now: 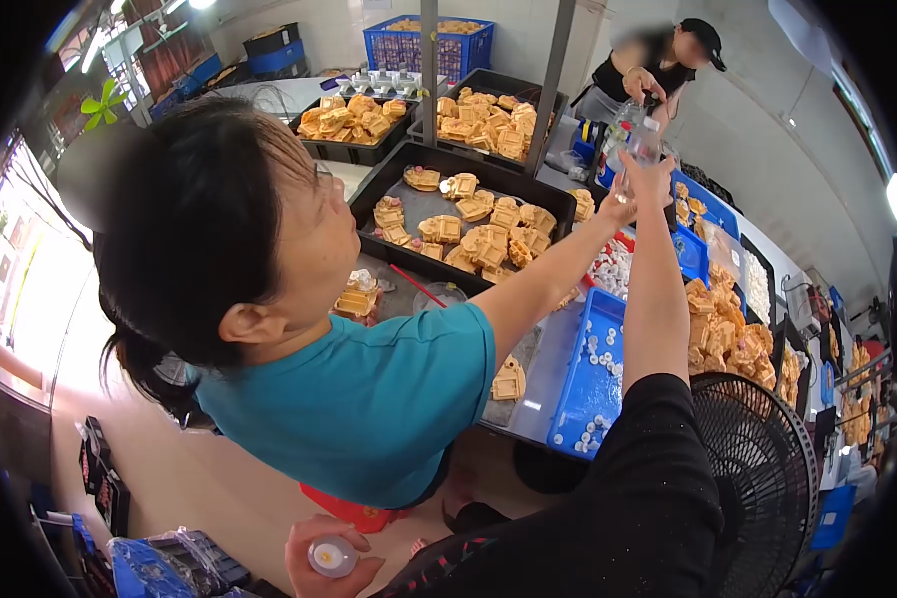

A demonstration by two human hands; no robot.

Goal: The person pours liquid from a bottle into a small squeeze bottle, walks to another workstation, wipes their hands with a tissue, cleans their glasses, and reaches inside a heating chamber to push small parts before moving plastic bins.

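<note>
The clear bottle (646, 143) rises, slightly tilted, from my closed right hand (652, 177), well apart from my left hand (305, 548), which pinches a round clear piece (332, 556).

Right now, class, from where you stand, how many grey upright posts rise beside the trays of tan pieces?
2. The left post rises just right of the back-left black tray; the right post is nearer the black-capped person. Others may be hidden.

Teal shirt (359, 399), solid black sleeve (608, 498), bright blue tray (576, 394) (white bits inside), tan-orange pieces (485, 244), black tray (409, 159)
</note>
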